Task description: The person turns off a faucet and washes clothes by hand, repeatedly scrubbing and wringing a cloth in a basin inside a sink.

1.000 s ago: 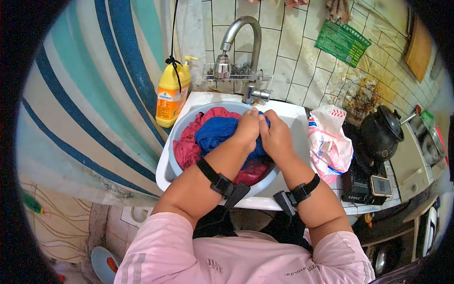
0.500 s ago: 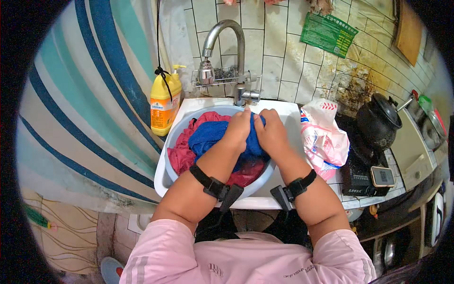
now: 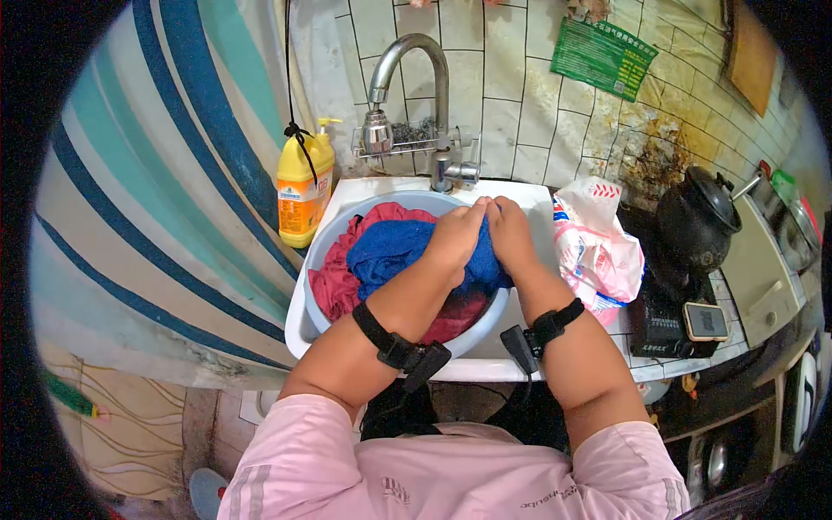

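A wet-looking blue cloth (image 3: 386, 251) with a towel-like texture lies in a light blue basin (image 3: 319, 232). Under it and to its left is bunched dark pink fabric (image 3: 334, 282). My left hand (image 3: 459, 234) is closed on the blue cloth at the basin's right side. Beside it, my right hand (image 3: 511, 230) grips the same cloth, the thumbs close together. Most fingertips are hidden behind the hands and cloth. Dark water shows at the basin's near right.
The basin sits in a white sink (image 3: 539, 208) beneath a metal faucet (image 3: 442, 104). A yellow pump bottle (image 3: 303, 186) stands at left. On the right are a crumpled plastic bag (image 3: 598, 247), a black pot (image 3: 693, 221) and a phone (image 3: 705, 321) on a stove.
Both hands have shifted slightly right and drawn closer together, still gripping the blue cloth. The cloth's right end has moved right with them. The phone screen looks different.
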A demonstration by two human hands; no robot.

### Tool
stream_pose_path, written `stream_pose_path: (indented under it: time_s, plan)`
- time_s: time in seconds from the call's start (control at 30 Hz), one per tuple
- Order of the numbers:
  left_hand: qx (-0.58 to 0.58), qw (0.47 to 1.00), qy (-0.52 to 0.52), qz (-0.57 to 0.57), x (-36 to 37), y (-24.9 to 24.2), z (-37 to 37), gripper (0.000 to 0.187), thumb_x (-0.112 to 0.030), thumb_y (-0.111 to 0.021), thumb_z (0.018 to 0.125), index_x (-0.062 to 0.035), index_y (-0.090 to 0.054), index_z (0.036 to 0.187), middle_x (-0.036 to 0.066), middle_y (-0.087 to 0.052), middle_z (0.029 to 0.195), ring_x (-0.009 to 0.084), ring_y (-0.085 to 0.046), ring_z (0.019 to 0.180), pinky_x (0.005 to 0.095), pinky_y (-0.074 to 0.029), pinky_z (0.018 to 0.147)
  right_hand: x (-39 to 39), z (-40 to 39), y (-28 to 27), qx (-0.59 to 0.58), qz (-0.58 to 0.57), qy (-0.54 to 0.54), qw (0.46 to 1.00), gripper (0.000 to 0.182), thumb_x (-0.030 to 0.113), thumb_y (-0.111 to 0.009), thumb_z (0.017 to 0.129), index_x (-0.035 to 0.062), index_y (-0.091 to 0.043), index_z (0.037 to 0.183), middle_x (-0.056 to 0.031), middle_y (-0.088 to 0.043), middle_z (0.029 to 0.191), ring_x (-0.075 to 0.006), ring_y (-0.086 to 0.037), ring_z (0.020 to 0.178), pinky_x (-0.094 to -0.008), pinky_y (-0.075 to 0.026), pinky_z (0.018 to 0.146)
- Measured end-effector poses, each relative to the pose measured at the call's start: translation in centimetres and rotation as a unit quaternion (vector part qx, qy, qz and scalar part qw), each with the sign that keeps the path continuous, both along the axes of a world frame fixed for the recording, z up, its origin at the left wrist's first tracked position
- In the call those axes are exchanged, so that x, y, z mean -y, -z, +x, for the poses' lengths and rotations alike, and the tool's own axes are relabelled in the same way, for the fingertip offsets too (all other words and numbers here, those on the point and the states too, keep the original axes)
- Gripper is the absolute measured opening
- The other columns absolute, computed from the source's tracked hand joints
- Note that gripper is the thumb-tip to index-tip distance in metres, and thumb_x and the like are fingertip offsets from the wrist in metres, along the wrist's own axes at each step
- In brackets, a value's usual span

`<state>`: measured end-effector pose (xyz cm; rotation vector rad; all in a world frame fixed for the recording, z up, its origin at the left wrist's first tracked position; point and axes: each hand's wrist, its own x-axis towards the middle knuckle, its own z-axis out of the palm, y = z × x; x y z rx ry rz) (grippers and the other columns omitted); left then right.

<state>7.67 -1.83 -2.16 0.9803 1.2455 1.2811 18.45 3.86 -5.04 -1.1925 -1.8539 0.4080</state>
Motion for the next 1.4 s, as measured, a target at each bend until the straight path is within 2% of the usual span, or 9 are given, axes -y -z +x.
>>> stream_pose_path:
  time_s: [0.3,0.4,0.53,0.6,0.77,1.07,1.3,1.37,1.4]
  plan:
    - [0.090,0.982,-0.150,0.070,-2.2,0.5,-4.1,0.044,-0.036,-0.053,0.094,0.0027,-0.054,0.113,0.012,-0.060,0.088,0.0162,-0.054,0.076,0.0320,-0.045,0.065,2.3,-0.2,-1.6,-0.124,-0.110,-0.021,0.986,0.044,0.041,-0.059,0.088,0.0001,-0.056,0.103,-0.0257,-0.063,0.095,-0.0397,-0.061,0.093,-0.0431,-0.046,0.083]
    - [0.088,0.975,-0.189,0.071,-3.1,1.1,-4.5,0.040,-0.034,-0.050,0.095,0.0019,-0.052,0.113,0.013,-0.059,0.093,0.0177,-0.054,0.080,0.0349,-0.046,0.066,2.7,-0.6,-1.7,-0.033,-0.102,-0.039,0.993,0.031,0.027,-0.064,0.087,0.0007,-0.057,0.103,-0.0138,-0.064,0.089,-0.0243,-0.061,0.087,-0.0349,-0.047,0.078]
    - [0.055,0.968,-0.233,0.079,-4.2,2.2,-4.7,0.036,-0.032,-0.050,0.095,0.0005,-0.051,0.110,0.011,-0.056,0.093,0.0194,-0.053,0.082,0.0362,-0.046,0.068,4.0,-0.8,-2.3,-0.091,-0.111,-0.079,0.986,0.025,0.021,-0.064,0.087,0.0019,-0.058,0.103,-0.0146,-0.063,0.094,-0.0251,-0.061,0.089,-0.0340,-0.047,0.078]
    - [0.046,0.975,-0.202,0.081,-3.4,1.8,-4.0,0.034,-0.032,-0.050,0.096,-0.0009,-0.052,0.108,0.011,-0.056,0.092,0.0196,-0.053,0.081,0.0366,-0.045,0.069,5.4,-1.7,-2.4,-0.089,0.138,-0.111,0.980,0.024,0.021,-0.064,0.086,0.0033,-0.058,0.101,-0.0193,-0.060,0.094,-0.0383,-0.060,0.092,-0.0416,-0.049,0.076]
    - [0.193,0.979,-0.019,0.053,-1.6,1.7,-2.7,0.033,-0.037,-0.042,0.098,-0.0063,-0.055,0.100,0.008,-0.055,0.089,0.0184,-0.052,0.081,0.0382,-0.044,0.074,7.4,-2.6,-3.8,0.015,0.151,-0.099,0.984,0.025,0.028,-0.058,0.090,0.0042,-0.052,0.093,-0.0212,-0.054,0.083,-0.0435,-0.054,0.082,-0.0493,-0.046,0.071]
    - [-0.034,0.999,-0.012,0.023,0.7,-0.9,0.3,0.047,-0.038,-0.040,0.098,-0.0002,-0.056,0.120,0.015,-0.062,0.109,0.0234,-0.056,0.098,0.0368,-0.043,0.086,0.5,0.0,-0.4,-0.061,0.001,0.008,0.998,0.032,0.029,-0.050,0.094,0.0006,-0.054,0.080,-0.0282,-0.059,0.077,-0.0487,-0.056,0.077,-0.0524,-0.043,0.067]
    - [0.070,0.997,-0.013,0.019,-3.4,3.9,-2.7,0.038,-0.039,-0.041,0.098,-0.0056,-0.059,0.100,0.008,-0.063,0.101,0.0219,-0.058,0.098,0.0357,-0.044,0.088,6.9,-2.1,-3.5,-0.031,0.229,-0.081,0.970,0.030,0.026,-0.059,0.089,0.0010,-0.055,0.073,-0.0228,-0.056,0.071,-0.0418,-0.054,0.067,-0.0432,-0.043,0.060]
    - [0.253,0.959,0.100,0.077,-4.7,6.6,-3.0,0.041,-0.039,-0.040,0.099,-0.0032,-0.058,0.107,0.011,-0.063,0.105,0.0228,-0.058,0.099,0.0361,-0.044,0.089,6.6,-2.4,-3.7,-0.017,0.246,-0.084,0.965,0.030,0.024,-0.058,0.090,0.0005,-0.055,0.071,-0.0232,-0.055,0.067,-0.0431,-0.053,0.065,-0.0444,-0.043,0.059]
    - [0.003,0.998,-0.007,0.057,-0.3,1.2,-0.8,0.045,-0.038,-0.041,0.098,0.0007,-0.055,0.117,0.014,-0.062,0.110,0.0239,-0.058,0.101,0.0368,-0.043,0.090,5.0,-2.1,-3.0,-0.010,0.165,-0.030,0.986,0.030,0.026,-0.056,0.090,0.0016,-0.056,0.073,-0.0240,-0.057,0.071,-0.0441,-0.056,0.069,-0.0481,-0.044,0.062]
